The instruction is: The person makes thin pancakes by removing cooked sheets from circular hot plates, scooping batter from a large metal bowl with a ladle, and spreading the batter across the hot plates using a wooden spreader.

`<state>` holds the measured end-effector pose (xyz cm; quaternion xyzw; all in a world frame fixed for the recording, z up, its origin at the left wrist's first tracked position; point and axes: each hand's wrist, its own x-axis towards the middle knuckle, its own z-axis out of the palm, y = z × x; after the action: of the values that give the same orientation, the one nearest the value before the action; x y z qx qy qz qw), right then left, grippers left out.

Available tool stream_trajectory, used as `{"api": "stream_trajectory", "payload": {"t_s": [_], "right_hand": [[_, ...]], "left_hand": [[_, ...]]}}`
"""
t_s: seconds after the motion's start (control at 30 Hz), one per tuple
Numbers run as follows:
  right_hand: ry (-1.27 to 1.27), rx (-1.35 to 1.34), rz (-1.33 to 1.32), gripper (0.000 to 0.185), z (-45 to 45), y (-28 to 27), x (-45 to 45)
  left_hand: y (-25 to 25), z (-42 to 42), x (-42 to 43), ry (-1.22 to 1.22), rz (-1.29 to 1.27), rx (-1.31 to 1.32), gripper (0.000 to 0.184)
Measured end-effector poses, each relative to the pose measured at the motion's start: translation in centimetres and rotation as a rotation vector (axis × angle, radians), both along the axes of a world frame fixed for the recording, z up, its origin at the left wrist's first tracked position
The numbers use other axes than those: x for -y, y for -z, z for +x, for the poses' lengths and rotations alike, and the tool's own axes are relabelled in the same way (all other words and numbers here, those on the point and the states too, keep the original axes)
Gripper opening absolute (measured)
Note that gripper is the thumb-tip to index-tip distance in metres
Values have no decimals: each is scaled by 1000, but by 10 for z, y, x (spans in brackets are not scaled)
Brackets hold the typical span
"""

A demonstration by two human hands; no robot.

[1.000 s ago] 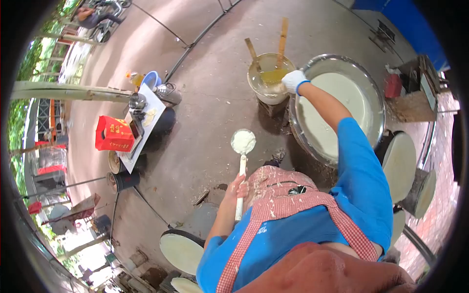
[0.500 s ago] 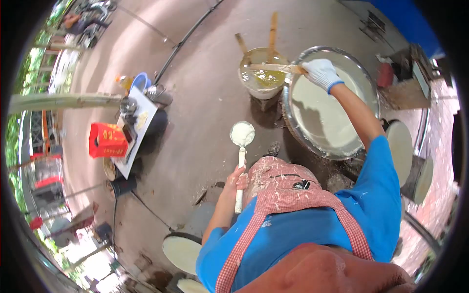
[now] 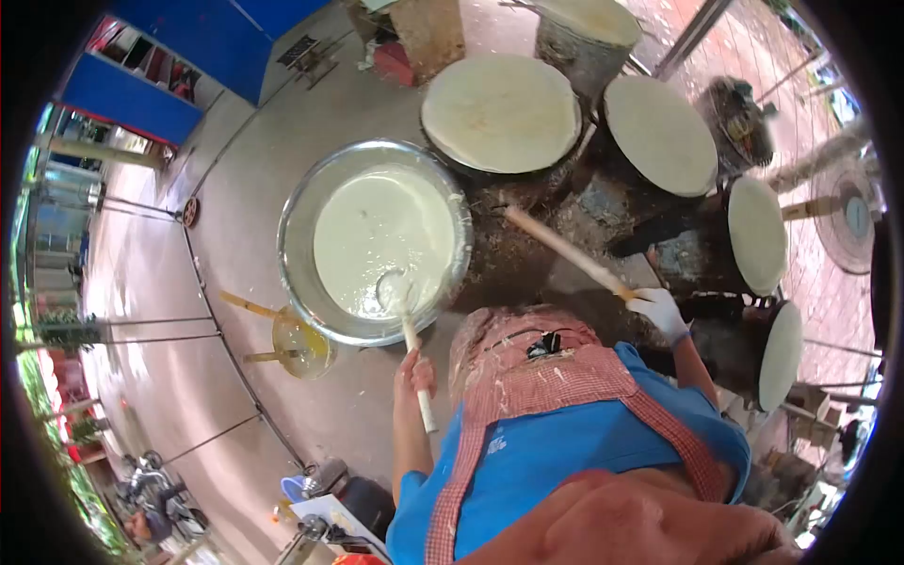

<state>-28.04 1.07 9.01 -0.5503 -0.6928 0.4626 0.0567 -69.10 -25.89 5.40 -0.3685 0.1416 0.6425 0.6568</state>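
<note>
My left hand [image 3: 414, 373] is closed round the pale handle of a ladle [image 3: 409, 325]. The ladle's bowl sits in the white batter [image 3: 377, 235] near the close edge of a wide metal basin [image 3: 294, 221]. On the right, my right hand [image 3: 659, 312], in a white glove, grips a long wooden spatula [image 3: 570, 252] by its end. Its far end points up and left, over the dark ground between the basin and the griddles. Round griddles covered with a pale layer stand around: one behind the basin [image 3: 501, 113], others to the right [image 3: 661, 135], [image 3: 757, 235], [image 3: 780, 356].
Left of the basin stands a bucket of yellowish liquid [image 3: 303, 347] with wooden sticks in it. Another covered griddle [image 3: 589, 19] is at the top. A white board [image 3: 330, 513] with items lies low at the left. A cable [image 3: 212, 306] runs along the ground.
The view has turned right, bringing the griddles in. The ladle has gone from beside the basin into the batter. My right hand has moved the spatula from the bucket to the griddle side.
</note>
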Motion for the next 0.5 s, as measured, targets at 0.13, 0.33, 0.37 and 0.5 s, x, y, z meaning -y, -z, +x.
{"api": "stream_trajectory", "payload": {"t_s": [0.13, 0.33, 0.37, 0.5], "right_hand": [[314, 106, 321, 33, 50, 16, -7], [349, 354, 525, 40, 6, 38, -64], [221, 403, 640, 40, 3, 39, -65], [-81, 401, 775, 40, -7, 48, -50]], "left_hand": [[-7, 25, -78, 110, 39, 13, 26], [-38, 61, -134, 207, 136, 41, 34], [-39, 62, -133, 201, 129, 30, 34], [-28, 52, -126, 199, 201, 177, 31]]}}
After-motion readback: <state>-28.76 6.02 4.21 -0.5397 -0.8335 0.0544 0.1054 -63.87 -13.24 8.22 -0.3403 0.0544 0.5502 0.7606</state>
